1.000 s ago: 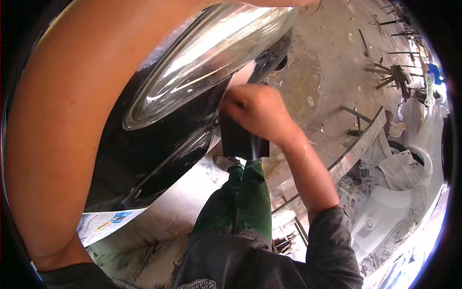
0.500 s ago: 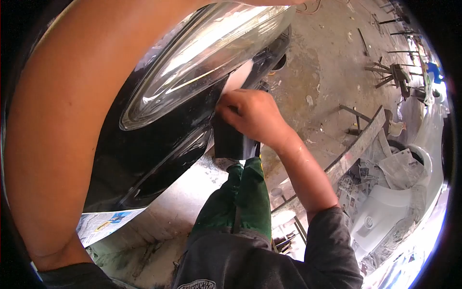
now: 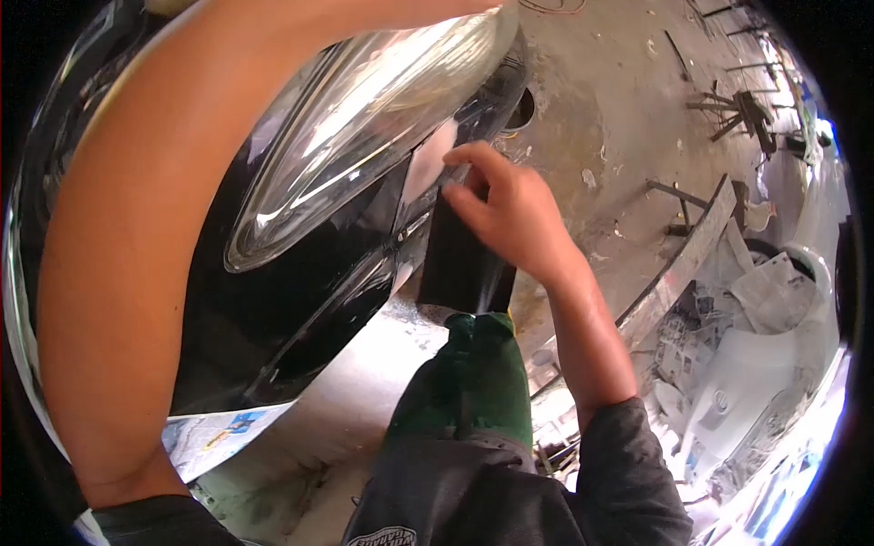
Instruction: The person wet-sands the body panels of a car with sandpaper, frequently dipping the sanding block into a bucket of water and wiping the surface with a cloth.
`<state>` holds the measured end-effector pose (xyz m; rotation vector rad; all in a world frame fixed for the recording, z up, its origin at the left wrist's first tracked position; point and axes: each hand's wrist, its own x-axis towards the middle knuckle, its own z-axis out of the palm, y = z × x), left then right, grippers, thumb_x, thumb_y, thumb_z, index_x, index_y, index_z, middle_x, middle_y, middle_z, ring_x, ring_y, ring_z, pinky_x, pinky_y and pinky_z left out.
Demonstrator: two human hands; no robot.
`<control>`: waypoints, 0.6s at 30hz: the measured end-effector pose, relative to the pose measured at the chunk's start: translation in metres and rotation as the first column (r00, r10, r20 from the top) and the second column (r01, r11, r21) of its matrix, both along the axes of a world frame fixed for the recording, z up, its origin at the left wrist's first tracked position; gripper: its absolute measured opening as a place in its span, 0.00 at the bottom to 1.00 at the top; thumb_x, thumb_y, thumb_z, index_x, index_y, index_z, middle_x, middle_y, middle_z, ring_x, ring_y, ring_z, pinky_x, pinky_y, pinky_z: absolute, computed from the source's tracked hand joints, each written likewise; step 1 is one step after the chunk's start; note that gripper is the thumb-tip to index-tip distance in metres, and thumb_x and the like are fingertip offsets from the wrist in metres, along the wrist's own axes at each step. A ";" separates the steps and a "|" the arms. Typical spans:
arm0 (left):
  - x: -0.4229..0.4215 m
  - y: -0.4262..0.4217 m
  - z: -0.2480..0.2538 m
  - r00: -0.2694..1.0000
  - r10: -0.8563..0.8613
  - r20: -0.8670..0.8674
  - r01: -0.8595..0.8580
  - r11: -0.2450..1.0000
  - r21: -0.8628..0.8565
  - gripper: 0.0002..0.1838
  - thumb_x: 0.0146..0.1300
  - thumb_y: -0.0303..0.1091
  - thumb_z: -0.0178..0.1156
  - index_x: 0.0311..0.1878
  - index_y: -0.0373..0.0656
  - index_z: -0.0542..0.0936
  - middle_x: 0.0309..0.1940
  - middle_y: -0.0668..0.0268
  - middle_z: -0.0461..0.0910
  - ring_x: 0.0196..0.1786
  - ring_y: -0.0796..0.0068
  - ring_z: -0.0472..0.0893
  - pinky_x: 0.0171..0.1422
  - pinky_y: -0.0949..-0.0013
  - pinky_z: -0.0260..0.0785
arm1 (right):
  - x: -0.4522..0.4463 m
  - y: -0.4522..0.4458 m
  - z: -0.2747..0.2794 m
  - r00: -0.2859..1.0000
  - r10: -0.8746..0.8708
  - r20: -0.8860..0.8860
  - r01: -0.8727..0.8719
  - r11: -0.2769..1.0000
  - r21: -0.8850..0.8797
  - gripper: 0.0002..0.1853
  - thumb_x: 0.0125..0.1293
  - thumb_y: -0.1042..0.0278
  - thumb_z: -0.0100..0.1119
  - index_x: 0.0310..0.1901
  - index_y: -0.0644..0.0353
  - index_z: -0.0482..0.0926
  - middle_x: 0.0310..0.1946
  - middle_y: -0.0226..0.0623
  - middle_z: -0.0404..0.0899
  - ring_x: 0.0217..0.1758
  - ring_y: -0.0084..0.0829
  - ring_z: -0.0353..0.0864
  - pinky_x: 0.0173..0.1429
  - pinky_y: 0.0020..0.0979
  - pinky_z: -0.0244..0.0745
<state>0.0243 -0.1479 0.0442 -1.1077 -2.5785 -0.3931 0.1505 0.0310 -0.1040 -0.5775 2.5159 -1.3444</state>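
My right hand (image 3: 510, 205) is beside the black car bumper (image 3: 273, 318), with index finger and thumb spread near a pale pinkish patch (image 3: 428, 164). A dark, flat sheet (image 3: 460, 259) hangs below the palm and appears held by the hand; the exact grip is hidden. My left hand (image 3: 464, 7) reaches over the clear headlight (image 3: 355, 123) at the top edge, where its fingers are out of view, so its hold cannot be made out.
Printed paper (image 3: 223, 437) lies along the bumper's lower edge. On the right are a long board (image 3: 683, 259), a dark metal stand (image 3: 748, 118) and a white panel (image 3: 742, 387) among newspapers. A round dark container (image 3: 521, 111) is beyond the bumper.
My right hand has moved away from the bumper, its thumb and index finger now wider apart, and the dark sheet has shifted right with it. The view has shifted slightly.
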 end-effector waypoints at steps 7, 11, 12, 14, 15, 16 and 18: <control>0.028 0.018 0.015 0.989 0.098 0.112 -0.100 0.995 0.009 0.14 0.68 0.34 0.65 0.51 0.36 0.84 0.43 0.57 0.82 0.45 0.64 0.82 0.53 0.62 0.74 | 0.030 -0.014 -0.005 0.952 0.161 -0.259 -0.078 0.950 0.303 0.45 0.64 0.68 0.60 0.83 0.56 0.54 0.32 0.41 0.82 0.27 0.46 0.84 0.32 0.45 0.80; 0.023 0.021 0.015 0.968 0.167 0.186 -0.164 0.986 -0.033 0.13 0.67 0.31 0.66 0.52 0.36 0.84 0.41 0.61 0.80 0.39 0.71 0.77 0.47 0.67 0.71 | 0.048 -0.019 -0.011 0.922 0.202 -0.331 -0.059 0.916 0.397 0.47 0.64 0.72 0.60 0.84 0.54 0.53 0.29 0.37 0.77 0.22 0.38 0.82 0.25 0.40 0.78; 0.015 0.020 0.018 0.949 0.166 0.267 -0.169 0.986 -0.013 0.13 0.67 0.30 0.66 0.52 0.36 0.84 0.40 0.63 0.79 0.37 0.73 0.75 0.45 0.69 0.70 | 0.051 -0.019 -0.008 0.918 0.216 -0.333 -0.059 0.904 0.423 0.47 0.64 0.72 0.60 0.84 0.54 0.53 0.29 0.36 0.77 0.22 0.37 0.82 0.25 0.39 0.78; 0.023 0.024 0.010 0.977 0.151 0.148 -0.150 0.989 -0.016 0.12 0.67 0.29 0.66 0.51 0.35 0.84 0.38 0.64 0.78 0.37 0.75 0.74 0.45 0.71 0.69 | 0.058 -0.018 -0.004 0.913 0.258 -0.316 -0.075 0.867 0.492 0.46 0.65 0.72 0.59 0.84 0.53 0.53 0.28 0.35 0.76 0.21 0.34 0.81 0.25 0.37 0.78; 0.023 0.024 0.010 0.975 0.151 0.162 -0.153 0.988 -0.004 0.12 0.67 0.29 0.66 0.51 0.36 0.84 0.38 0.65 0.78 0.37 0.76 0.74 0.45 0.71 0.69 | 0.061 -0.017 -0.003 0.910 0.287 -0.298 -0.091 0.842 0.532 0.46 0.65 0.72 0.59 0.84 0.53 0.53 0.27 0.33 0.75 0.21 0.32 0.80 0.24 0.35 0.77; 0.024 0.024 0.009 0.973 0.152 0.175 -0.156 0.988 0.007 0.12 0.67 0.29 0.66 0.52 0.36 0.84 0.38 0.67 0.77 0.37 0.77 0.75 0.45 0.72 0.68 | 0.064 -0.017 -0.003 0.907 0.317 -0.278 -0.110 0.814 0.570 0.45 0.66 0.72 0.59 0.85 0.53 0.54 0.27 0.32 0.75 0.21 0.29 0.80 0.24 0.34 0.77; 0.021 0.020 0.008 0.953 0.159 0.260 -0.178 0.983 0.052 0.12 0.68 0.29 0.67 0.53 0.37 0.84 0.39 0.68 0.77 0.38 0.77 0.75 0.45 0.73 0.68 | 0.068 -0.015 -0.002 0.890 0.344 -0.300 -0.107 0.795 0.597 0.44 0.66 0.71 0.59 0.84 0.51 0.55 0.26 0.30 0.73 0.20 0.25 0.77 0.23 0.30 0.75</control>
